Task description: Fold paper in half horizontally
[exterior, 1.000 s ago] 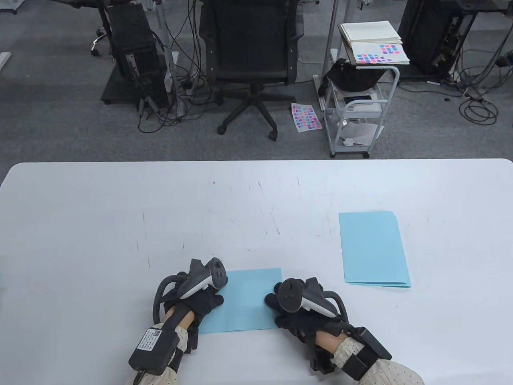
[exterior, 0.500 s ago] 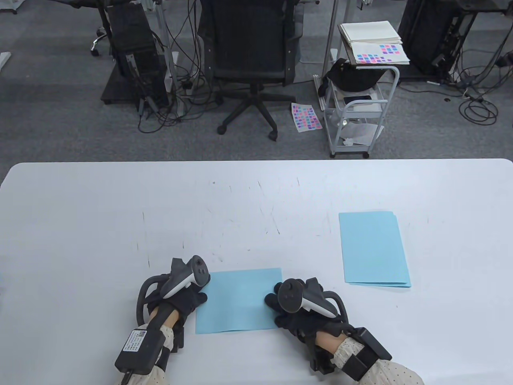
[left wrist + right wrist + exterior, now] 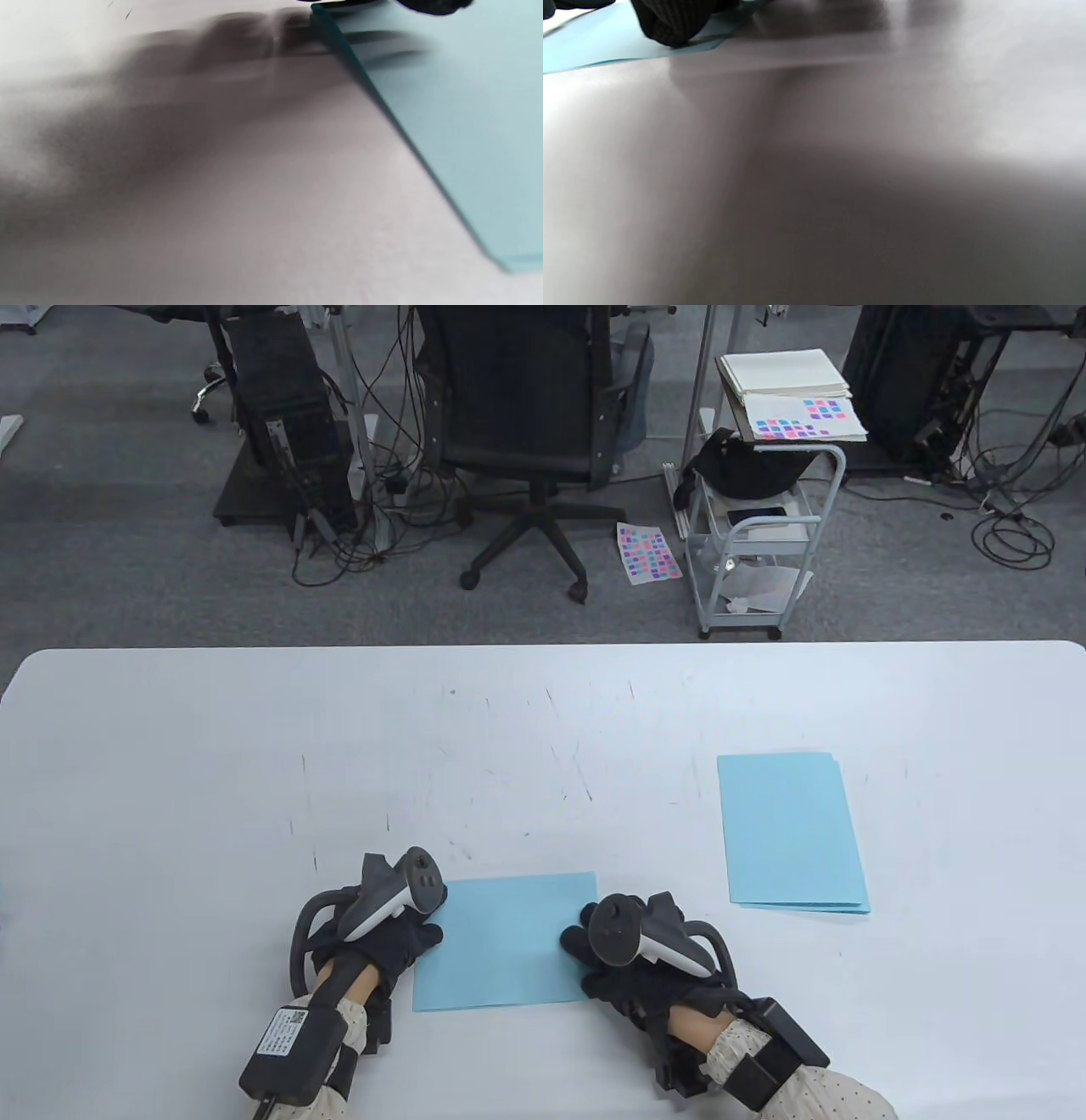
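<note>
Leftward off the folded light-blue paper sheet (image 3: 507, 940) went the left hand (image 3: 386, 937), now resting at its edge; the right hand (image 3: 628, 963) presses its right side, fold apparently done, creasing left.

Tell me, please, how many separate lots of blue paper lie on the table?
2: folded sheet between left hand and right hand; stack at far right, sheet count unclear.

Bare table (image 3: 212, 780) left and beyond hands; paper stack (image 3: 793, 831) lies right, seemingly flat.
</note>
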Available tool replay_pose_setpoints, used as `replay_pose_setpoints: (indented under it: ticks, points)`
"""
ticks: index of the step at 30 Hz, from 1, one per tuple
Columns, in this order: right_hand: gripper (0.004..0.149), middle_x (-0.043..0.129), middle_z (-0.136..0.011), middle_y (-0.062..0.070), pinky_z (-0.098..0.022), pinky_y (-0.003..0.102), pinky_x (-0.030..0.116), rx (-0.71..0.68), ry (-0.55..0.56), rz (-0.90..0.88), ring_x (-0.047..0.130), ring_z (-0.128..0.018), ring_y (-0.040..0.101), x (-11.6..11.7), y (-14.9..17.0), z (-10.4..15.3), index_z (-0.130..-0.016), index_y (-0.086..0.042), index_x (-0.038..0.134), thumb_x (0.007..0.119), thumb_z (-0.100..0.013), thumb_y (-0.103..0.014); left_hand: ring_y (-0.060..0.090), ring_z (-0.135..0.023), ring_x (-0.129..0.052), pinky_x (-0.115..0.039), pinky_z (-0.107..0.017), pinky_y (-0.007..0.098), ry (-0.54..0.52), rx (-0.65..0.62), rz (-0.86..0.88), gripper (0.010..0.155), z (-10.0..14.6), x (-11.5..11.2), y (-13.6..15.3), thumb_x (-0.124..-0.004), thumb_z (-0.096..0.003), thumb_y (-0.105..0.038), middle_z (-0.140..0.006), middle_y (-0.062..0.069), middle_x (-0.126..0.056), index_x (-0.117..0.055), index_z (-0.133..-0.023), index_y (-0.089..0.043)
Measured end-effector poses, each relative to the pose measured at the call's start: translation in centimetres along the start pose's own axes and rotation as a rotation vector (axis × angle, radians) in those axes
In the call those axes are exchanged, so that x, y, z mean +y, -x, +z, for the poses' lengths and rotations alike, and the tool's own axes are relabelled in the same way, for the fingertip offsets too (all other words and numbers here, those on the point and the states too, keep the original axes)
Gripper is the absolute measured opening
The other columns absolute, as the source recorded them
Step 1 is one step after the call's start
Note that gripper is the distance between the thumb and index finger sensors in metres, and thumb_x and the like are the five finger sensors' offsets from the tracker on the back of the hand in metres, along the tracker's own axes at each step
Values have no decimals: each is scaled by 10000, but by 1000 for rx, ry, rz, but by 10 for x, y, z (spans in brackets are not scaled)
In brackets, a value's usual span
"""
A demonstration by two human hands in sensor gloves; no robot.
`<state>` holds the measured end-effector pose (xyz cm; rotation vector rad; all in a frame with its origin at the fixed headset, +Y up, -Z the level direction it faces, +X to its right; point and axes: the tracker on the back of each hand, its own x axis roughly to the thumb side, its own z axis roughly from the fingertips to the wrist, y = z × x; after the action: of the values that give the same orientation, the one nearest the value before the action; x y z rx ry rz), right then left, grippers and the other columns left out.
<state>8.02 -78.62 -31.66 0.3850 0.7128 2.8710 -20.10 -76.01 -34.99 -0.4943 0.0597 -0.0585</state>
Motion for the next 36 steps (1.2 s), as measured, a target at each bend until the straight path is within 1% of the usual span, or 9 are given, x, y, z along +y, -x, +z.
replay_pose_setpoints:
  ticks: [3,9,13,16,22,25,27,31,36]
  points:
    - [618,209,-1161,-192,-730,644,107,0,-3,-1,93,-1073,309,0,0,0,-1020,-484,382,677,-479,-445,85,-1156,-343,-378,-889,463,-62,-23,13,649,11,5,-6,-658,-377,-586,-1150,-315,-335,-404,-974,-610]
    - [618,210,-1160,-197,-731,643,107,-1,-2,-4,94,-1072,307,0,0,0,-1019,-485,384,678,-477,-446,129,-1168,-273,-333,-891,502,-238,-63,14,721,38,11,-19,-655,-366,-606,-1183,-253,-267,-318,-1003,-585]
    - [617,208,-1159,-196,-731,643,105,-1,-3,-4,93,-1072,306,0,0,0,-1019,-486,383,678,-478,-446,151,-1172,-219,-291,-889,531,-348,-68,14,760,52,11,-19,-648,-355,-624,-1194,-233,-220,-262,-1008,-585]
    - [618,211,-1161,-195,-730,643,104,-1,-2,-6,93,-1072,306,0,0,-1,-1020,-486,385,679,-478,-446,157,-1171,-210,-282,-886,541,-421,-71,34,761,58,8,-17,-650,-350,-627,-1195,-235,-224,-266,-1007,-590]
    - [610,253,-1168,-176,-727,650,104,-8,12,-21,127,-1076,319,-4,-1,-1,-1025,-467,430,696,-477,-438,160,-1169,-205,-274,-884,546,-432,-70,15,753,59,3,-11,-651,-348,-626,-1194,-238,-232,-284,-1004,-594]
    - [604,328,-1181,-134,-725,656,109,-9,22,-46,131,-1076,330,-12,-4,-2,-1040,-429,480,699,-477,-441,162,-1168,-203,-273,-882,549,-431,-71,28,751,59,1,-7,-651,-347,-626,-1194,-234,-237,-289,-1004,-592]
    - [616,318,-1186,-118,-724,660,110,-6,37,-45,132,-1076,338,-19,-7,-5,-1045,-425,465,701,-476,-442,163,-1167,-199,-272,-882,550,-428,-70,39,751,59,1,-5,-651,-347,-626,-1194,-235,-235,-289,-1005,-591]
    - [622,290,-1187,-119,-724,662,107,5,82,-61,119,-1076,336,-41,-20,-19,-1045,-427,449,704,-478,-431,167,-1166,-204,-277,-880,552,-428,-67,45,752,60,1,-1,-653,-347,-624,-1195,-229,-240,-294,-1006,-588]
    - [647,271,-1185,-110,-725,661,113,28,79,-85,115,-1074,336,-49,-34,-43,-1053,-411,402,707,-482,-407,168,-1166,-206,-281,-880,551,-425,-67,61,754,60,1,2,-653,-347,-624,-1194,-229,-242,-294,-1008,-584]
